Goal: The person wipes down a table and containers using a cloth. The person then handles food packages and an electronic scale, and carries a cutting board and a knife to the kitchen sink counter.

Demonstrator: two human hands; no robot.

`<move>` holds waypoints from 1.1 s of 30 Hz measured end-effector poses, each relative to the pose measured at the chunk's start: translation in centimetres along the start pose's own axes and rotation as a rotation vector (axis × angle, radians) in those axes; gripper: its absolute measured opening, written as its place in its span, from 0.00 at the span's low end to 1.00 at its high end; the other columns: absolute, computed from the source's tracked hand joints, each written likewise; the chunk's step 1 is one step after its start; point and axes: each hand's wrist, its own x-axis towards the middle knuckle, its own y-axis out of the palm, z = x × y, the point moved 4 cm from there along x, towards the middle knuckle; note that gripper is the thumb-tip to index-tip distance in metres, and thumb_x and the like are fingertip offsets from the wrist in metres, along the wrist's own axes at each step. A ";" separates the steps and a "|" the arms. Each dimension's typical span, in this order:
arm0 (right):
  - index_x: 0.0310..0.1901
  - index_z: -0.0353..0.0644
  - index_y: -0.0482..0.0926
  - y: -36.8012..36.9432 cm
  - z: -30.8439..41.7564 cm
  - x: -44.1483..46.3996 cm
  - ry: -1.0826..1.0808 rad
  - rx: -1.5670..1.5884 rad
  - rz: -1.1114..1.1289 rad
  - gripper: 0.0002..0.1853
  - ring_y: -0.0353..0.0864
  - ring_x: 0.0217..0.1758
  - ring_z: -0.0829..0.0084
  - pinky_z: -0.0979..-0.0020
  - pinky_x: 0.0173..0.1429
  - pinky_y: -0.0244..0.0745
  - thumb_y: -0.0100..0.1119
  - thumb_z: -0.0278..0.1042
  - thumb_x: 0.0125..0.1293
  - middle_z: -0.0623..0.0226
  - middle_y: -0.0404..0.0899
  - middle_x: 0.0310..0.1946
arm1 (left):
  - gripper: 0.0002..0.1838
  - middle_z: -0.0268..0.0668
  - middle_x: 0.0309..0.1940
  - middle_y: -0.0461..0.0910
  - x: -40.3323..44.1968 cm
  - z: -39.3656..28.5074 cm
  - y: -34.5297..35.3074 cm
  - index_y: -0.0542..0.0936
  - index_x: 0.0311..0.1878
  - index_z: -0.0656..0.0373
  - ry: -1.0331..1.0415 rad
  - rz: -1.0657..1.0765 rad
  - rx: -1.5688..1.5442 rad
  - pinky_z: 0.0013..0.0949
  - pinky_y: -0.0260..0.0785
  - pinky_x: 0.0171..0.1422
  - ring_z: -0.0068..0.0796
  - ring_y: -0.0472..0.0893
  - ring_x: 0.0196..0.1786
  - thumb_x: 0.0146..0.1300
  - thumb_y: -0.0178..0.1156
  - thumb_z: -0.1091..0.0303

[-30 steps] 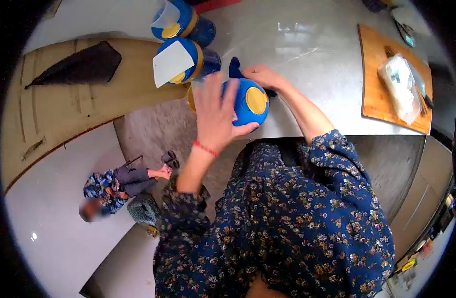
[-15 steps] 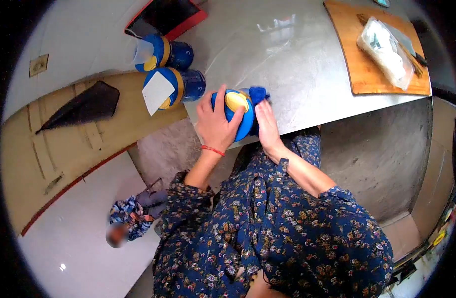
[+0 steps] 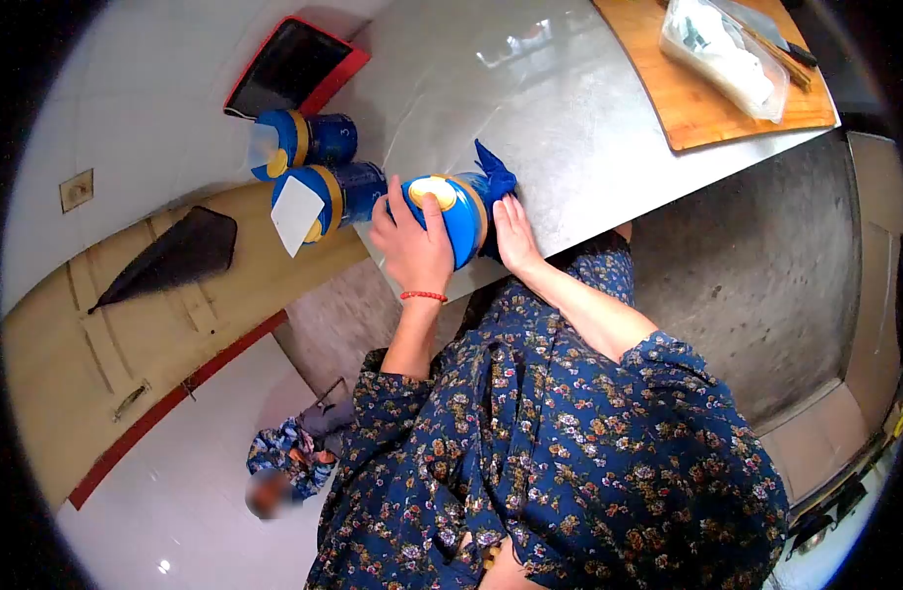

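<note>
A blue milk powder can (image 3: pixel 461 234) with a gold band and a yellow oval on its lid stands near the front edge of the table. My left hand (image 3: pixel 414 251), wearing a red bead bracelet, is closed around the lid side, its thumb by the yellow oval. On the can's right side my right hand (image 3: pixel 514 236) presses a dark blue cloth (image 3: pixel 497 175) against the wall. A corner of the cloth sticks up past the fingers; the rest is partly hidden behind the hand and can.
Two similar cans (image 3: pixel 363 189) (image 3: pixel 331 140) stand at the left, one topped with a white card (image 3: pixel 298 215). Behind them leans a red-framed tablet (image 3: pixel 289 67). A cutting board (image 3: pixel 688 123) holds a plastic box (image 3: pixel 732 64) and a knife (image 3: pixel 798 51). A person (image 3: pixel 294 457) is at lower left.
The cloth has shifted around the can, and a corner now points upward. My left hand has turned slightly on the lid. The whole view has shifted a little.
</note>
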 end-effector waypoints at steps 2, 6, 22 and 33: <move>0.69 0.33 0.54 -0.1 0.7 -1.6 0.137 0.186 0.052 0.33 0.45 0.76 0.54 0.62 0.76 0.41 0.33 0.52 0.74 0.47 0.49 0.72 | 0.28 0.51 0.61 0.65 0.0 0.0 -0.1 0.64 0.67 0.50 -0.023 0.012 0.012 0.51 0.61 0.62 0.56 0.66 0.59 0.70 0.41 0.46; 0.69 0.28 0.49 -1.1 5.7 -6.1 0.047 0.425 0.210 0.31 0.42 0.77 0.59 0.67 0.77 0.37 0.38 0.39 0.70 0.48 0.46 0.73 | 0.29 0.54 0.61 0.64 0.5 -0.5 -0.5 0.63 0.67 0.52 -0.099 0.031 0.064 0.53 0.62 0.60 0.60 0.67 0.57 0.70 0.40 0.46; 0.62 0.32 0.66 -1.2 0.6 3.9 -0.082 0.315 -0.078 0.30 0.62 0.68 0.58 0.65 0.71 0.54 0.33 0.51 0.73 0.51 0.66 0.64 | 0.30 0.58 0.44 0.72 2.4 -0.9 -0.1 0.66 0.57 0.68 -0.010 0.131 0.191 0.55 0.71 0.45 0.61 0.78 0.40 0.68 0.40 0.47; 0.53 0.30 0.75 -6.5 8.9 1.8 -0.366 0.580 0.033 0.23 0.75 0.57 0.68 0.68 0.62 0.66 0.42 0.44 0.72 0.54 0.78 0.52 | 0.34 0.55 0.28 0.80 4.4 1.5 0.1 0.67 0.52 0.78 -0.116 0.678 0.246 0.54 0.71 0.48 0.63 0.80 0.40 0.71 0.33 0.48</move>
